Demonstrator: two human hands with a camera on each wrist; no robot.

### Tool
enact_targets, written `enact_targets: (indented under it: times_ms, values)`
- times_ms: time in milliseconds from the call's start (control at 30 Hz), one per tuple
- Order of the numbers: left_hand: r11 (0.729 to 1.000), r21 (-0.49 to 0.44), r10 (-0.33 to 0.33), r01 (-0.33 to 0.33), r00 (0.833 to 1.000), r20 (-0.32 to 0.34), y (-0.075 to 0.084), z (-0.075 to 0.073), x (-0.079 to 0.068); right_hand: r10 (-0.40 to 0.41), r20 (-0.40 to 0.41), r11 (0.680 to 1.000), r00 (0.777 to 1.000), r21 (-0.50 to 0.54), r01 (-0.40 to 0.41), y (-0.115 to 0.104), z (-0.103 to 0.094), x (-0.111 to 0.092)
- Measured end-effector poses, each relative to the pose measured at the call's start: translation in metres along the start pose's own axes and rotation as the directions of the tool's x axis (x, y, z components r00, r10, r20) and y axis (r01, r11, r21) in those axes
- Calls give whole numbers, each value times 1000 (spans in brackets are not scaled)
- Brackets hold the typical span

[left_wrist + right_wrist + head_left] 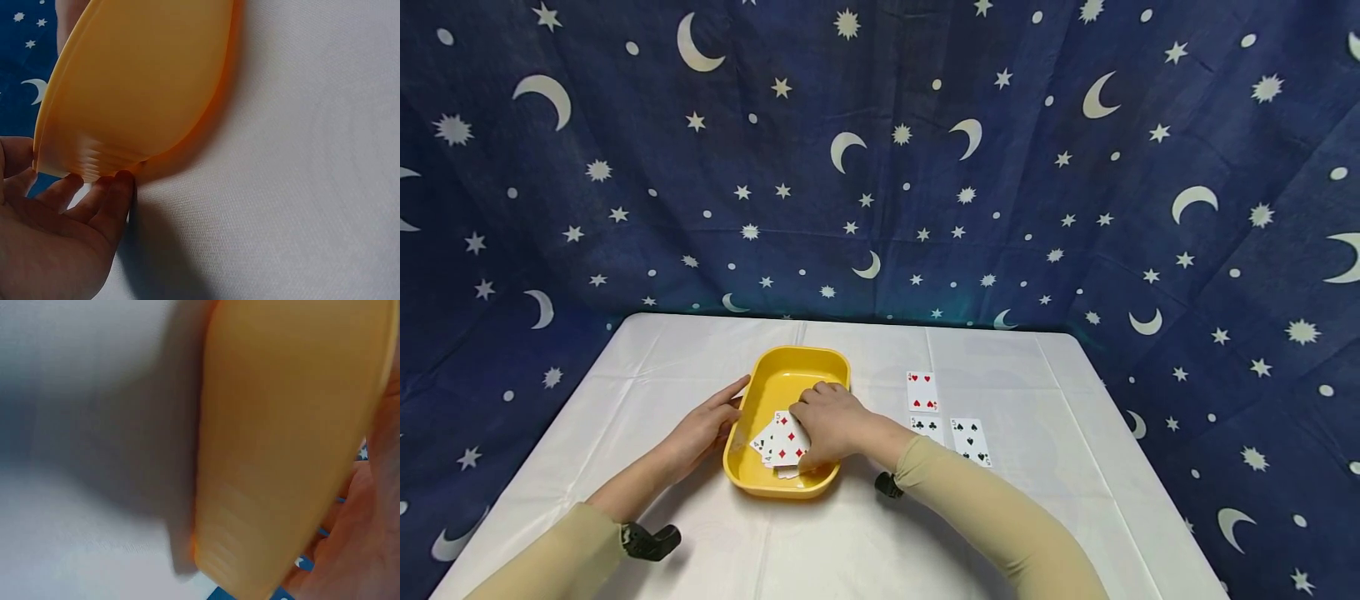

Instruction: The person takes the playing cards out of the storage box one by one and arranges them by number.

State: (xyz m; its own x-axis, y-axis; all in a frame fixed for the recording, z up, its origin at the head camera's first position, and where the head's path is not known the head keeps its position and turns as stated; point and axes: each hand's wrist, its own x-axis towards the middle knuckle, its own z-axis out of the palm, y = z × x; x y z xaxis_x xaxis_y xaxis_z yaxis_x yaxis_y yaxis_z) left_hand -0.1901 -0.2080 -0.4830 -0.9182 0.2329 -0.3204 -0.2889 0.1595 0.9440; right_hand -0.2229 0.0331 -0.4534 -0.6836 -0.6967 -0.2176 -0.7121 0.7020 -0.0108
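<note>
A yellow tray (pixel 790 377) stands on the white-covered table. Its left side meets my left hand (pixel 698 433), whose fingertips (pixel 123 178) touch the outer wall, with another finger at the rim. Over the tray's right side reaches my right hand (pixel 831 423), fingers bent, with several overlapping playing cards (pixel 787 438) at its thumb and index finger. The uppermost card is a five of diamonds; a four shows partly behind it. The hand covers the cards' right edges. From the right wrist view, the tray wall (pixel 269 444) hides the cards.
Right of the tray, a four of hearts (pixel 922 392), a five of clubs (pixel 927 428) and a five of spades (pixel 971 442) lie face up. The right forearm overlaps the lower two in the head view. A dark blue star-and-moon cloth (pixel 880 167) hangs behind the table.
</note>
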Motion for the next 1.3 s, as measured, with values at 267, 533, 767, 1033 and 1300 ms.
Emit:
enact_targets:
  times_ms: [267,533,767,1033,1300]
  values:
    - [1000,-7,-8,8,1000,-2,-1,1,3,-8,-87,999,996,34,11,11,-14,-10]
    - [1000,-17,22,-22,1000,16,-1,0,3,-8,-170,998,985,64,19,31,-29,-28]
    - [1000,-14,17,-16,1000,14,1,1,4,50,-218,991,975,133,-22,59,-43,-56]
    - [1000,-10,10,-10,1000,9,1,-1,5,152,-249,976,956,193,-104,104,-47,-99]
    - [1000,-11,13,-13,1000,9,-1,-3,3,233,-215,949,949,261,-174,139,-38,-139]
